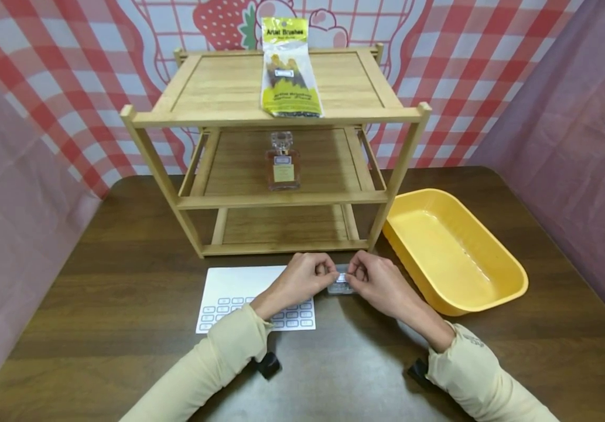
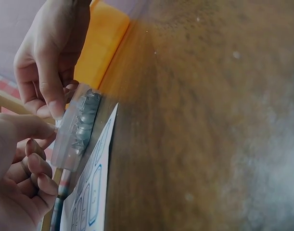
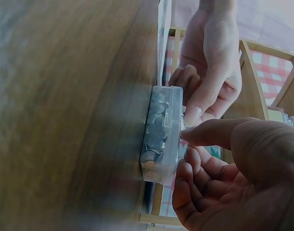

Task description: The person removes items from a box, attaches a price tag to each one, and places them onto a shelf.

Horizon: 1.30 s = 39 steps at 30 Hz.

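Observation:
A small clear plastic box (image 1: 340, 289) lies on the table in front of the shelf; in the right wrist view small rounded pieces show inside the box (image 3: 156, 120). Over its lid, a small white label sticker (image 1: 341, 277) spans the gap between both hands. My left hand (image 1: 304, 275) pinches the label's left end with thumb and forefinger. At the other end, my right hand (image 1: 381, 282) pinches it the same way, thumb tips close together at the lid. Beneath my left wrist lies a white sheet of blue-framed labels (image 1: 239, 281), partly covered by the forearm.
Behind the hands stands a three-tier wooden shelf (image 1: 218, 82). A yellow packet of artist brushes (image 1: 291, 94) lies on its top tier, and a labelled perfume bottle (image 1: 283, 170) stands on the middle one. To the right sits a yellow plastic basin (image 1: 450, 240).

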### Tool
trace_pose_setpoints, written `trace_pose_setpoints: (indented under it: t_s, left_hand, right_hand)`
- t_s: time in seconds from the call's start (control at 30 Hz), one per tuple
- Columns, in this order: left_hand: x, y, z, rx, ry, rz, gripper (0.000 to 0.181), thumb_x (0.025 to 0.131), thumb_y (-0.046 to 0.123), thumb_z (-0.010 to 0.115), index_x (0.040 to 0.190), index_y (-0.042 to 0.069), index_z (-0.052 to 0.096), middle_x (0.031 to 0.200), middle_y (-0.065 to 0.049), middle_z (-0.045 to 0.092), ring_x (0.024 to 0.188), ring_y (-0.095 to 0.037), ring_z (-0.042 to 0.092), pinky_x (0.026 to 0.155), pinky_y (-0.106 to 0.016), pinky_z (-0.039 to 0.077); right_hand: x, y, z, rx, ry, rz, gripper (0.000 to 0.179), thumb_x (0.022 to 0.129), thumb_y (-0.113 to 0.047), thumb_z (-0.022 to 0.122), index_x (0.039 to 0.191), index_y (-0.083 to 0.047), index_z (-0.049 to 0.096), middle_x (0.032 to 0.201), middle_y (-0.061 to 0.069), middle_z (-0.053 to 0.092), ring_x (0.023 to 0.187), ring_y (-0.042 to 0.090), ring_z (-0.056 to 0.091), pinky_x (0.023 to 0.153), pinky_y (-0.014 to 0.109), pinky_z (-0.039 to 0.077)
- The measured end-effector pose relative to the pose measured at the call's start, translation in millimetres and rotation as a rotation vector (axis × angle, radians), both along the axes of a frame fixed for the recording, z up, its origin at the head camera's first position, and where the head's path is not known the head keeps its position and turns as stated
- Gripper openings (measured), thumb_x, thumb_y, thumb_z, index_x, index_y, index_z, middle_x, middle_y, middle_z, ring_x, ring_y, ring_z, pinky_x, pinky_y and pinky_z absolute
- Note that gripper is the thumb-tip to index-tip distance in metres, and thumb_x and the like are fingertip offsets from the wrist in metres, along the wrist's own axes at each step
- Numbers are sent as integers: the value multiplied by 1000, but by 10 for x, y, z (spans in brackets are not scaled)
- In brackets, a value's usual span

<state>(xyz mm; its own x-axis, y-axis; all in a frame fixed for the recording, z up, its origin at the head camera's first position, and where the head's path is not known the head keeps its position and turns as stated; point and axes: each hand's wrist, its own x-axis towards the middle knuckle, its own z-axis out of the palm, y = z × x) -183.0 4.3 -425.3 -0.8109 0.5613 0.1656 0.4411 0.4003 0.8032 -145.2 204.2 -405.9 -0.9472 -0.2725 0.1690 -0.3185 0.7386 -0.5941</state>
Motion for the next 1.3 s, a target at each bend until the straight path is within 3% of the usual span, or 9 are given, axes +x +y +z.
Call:
trace_pose_setpoints:
  t_s: [1.3]
  left_hand:
    - [36,7,6,-51,22,17,5,95,9,73,92,6,70,61,6,53,51,-2,44,46,-18,34]
  right_hand:
    - [19,28,-7,12,33,-1,11,90,-2,73,89,-9,65,70,-5,54,62,9,50,55,27,43]
